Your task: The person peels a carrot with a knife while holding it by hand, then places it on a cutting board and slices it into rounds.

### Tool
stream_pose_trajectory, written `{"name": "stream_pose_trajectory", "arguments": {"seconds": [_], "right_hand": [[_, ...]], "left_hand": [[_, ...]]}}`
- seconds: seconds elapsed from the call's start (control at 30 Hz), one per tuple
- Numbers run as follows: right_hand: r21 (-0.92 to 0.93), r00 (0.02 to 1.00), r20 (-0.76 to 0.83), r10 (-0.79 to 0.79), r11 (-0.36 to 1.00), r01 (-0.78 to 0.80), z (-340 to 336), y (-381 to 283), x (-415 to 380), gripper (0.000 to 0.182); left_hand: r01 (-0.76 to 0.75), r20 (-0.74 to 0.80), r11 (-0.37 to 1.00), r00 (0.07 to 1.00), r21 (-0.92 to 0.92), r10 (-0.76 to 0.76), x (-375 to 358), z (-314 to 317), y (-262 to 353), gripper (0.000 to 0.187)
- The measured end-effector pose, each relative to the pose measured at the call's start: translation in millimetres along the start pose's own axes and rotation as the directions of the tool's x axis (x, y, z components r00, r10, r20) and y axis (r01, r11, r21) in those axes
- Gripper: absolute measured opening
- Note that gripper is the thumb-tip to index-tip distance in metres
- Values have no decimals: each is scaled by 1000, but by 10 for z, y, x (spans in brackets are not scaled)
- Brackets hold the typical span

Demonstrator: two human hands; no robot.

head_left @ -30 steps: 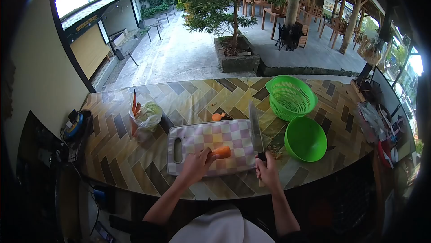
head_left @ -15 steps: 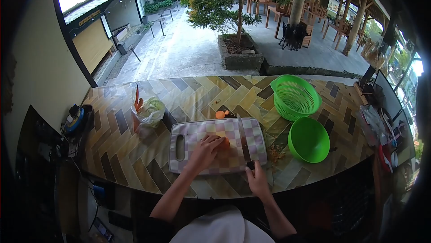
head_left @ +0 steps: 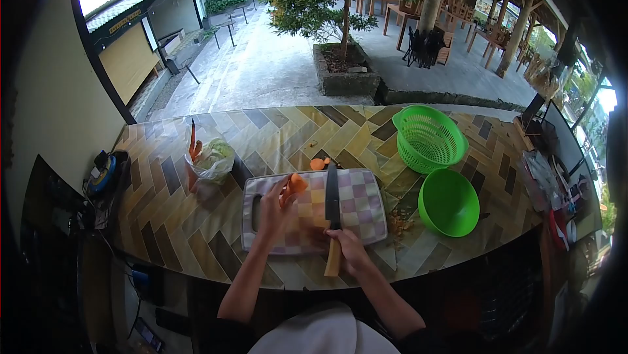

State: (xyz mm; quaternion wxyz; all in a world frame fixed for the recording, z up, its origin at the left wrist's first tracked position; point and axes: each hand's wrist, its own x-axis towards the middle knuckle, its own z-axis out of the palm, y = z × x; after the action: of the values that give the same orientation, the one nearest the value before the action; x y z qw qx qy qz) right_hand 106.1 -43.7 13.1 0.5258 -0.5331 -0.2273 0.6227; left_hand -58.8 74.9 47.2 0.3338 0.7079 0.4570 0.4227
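Note:
My left hand [head_left: 273, 213] is closed around a piece of carrot [head_left: 297, 183], raised over the left half of the checkered cutting board [head_left: 307, 239]. The cut orange end of the carrot points right. In my right hand [head_left: 350, 249] is a kitchen knife [head_left: 333, 194] with a wooden handle, its dark blade pointing away from me above the board. Just beyond the board's far edge lie orange carrot pieces [head_left: 317, 164]. Small orange scraps [head_left: 400, 223] are scattered right of the board.
A green colander [head_left: 428, 138] and a green bowl [head_left: 449, 203] stand on the right of the patterned table [head_left: 176, 216]. At the left is a plastic bag [head_left: 212, 161] with a pale green vegetable and carrots. A cable reel [head_left: 104, 174] sits by the left wall.
My left hand has lifted the carrot piece off the board and moved left with it. The knife has come left and turned, showing its broad blade and handle.

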Motion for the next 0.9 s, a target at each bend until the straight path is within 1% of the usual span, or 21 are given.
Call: {"name": "stream_pose_trajectory", "arguments": {"seconds": [0.03, 0.07, 0.17, 0.2, 0.23, 0.27, 0.37, 0.4, 0.47, 0.5, 0.53, 0.63, 0.73, 0.77, 0.8, 0.83, 0.9], "right_hand": [[-66, 1000, -1, 7, 998, -7, 34, 11, 77, 22], [3, 994, 109, -24, 1000, 24, -29, 106, 262, 23], [272, 978, -32, -205, 940, 206, -5, -58, 301, 21], [136, 942, -193, -273, 944, 301, -130, -74, 340, 21], [-13, 873, -337, -352, 929, 369, -312, -93, 406, 21], [-170, 776, -455, -437, 898, 405, -423, -87, 455, 22], [-5, 752, -345, -562, 802, 597, -390, -201, 453, 17], [158, 875, -215, -434, 869, 470, -352, -222, 397, 17], [190, 958, -3, -288, 940, 283, -239, -231, 416, 16], [191, 973, 105, -206, 964, 183, -204, -228, 422, 16], [5, 971, 94, -220, 975, 221, -236, -128, 532, 13], [-153, 934, 25, -357, 922, 357, -275, -33, 507, 12], [-456, 912, -14, -409, 815, 358, -386, -184, 287, 15], [-599, 845, -35, -534, 688, 410, -448, -157, 278, 16], [-727, 760, -35, -649, 538, 427, -487, -131, 231, 17], [-833, 660, -10, -751, 371, 410, -499, -130, 200, 19], [-802, 695, -70, -715, 455, 387, -439, -215, 14, 16]], "left_hand": [[75, -20, 995, 997, -69, -76, 11, -60, -12, 43], [166, 20, 975, 986, -146, -165, 12, -74, -137, 43], [157, 121, 977, 983, -147, -139, -66, -50, -392, 43], [211, 145, 963, 971, -166, -188, -76, -68, -349, 43], [202, 157, 965, 972, -166, -177, -69, -73, -325, 43], [195, 165, 967, 972, -166, -168, -68, -77, -305, 43], [204, 200, 973, 963, -108, -180, -85, -84, -145, 43], [211, 220, 974, 957, -82, -189, -94, -58, -90, 43], [85, 273, 996, 959, -37, -71, -123, 6, -58, 45], [21, 301, 1000, 954, -16, -15, -147, 25, -42, 47], [-3, 366, 1000, 931, 4, 1, -160, 22, 0, 51], [-129, 445, 981, 894, 142, 53, -196, 62, 62, 53], [-131, 403, 982, 913, 136, 66, -198, 96, 56, 52], [-125, 401, 985, 914, 119, 68, -202, 107, 46, 51], [-119, 400, 988, 914, 101, 69, -212, 130, 36, 50], [-115, 400, 990, 914, 82, 73, -213, 158, 32, 49], [-145, 402, 986, 910, 85, 99, -224, 214, 33, 47]]}}
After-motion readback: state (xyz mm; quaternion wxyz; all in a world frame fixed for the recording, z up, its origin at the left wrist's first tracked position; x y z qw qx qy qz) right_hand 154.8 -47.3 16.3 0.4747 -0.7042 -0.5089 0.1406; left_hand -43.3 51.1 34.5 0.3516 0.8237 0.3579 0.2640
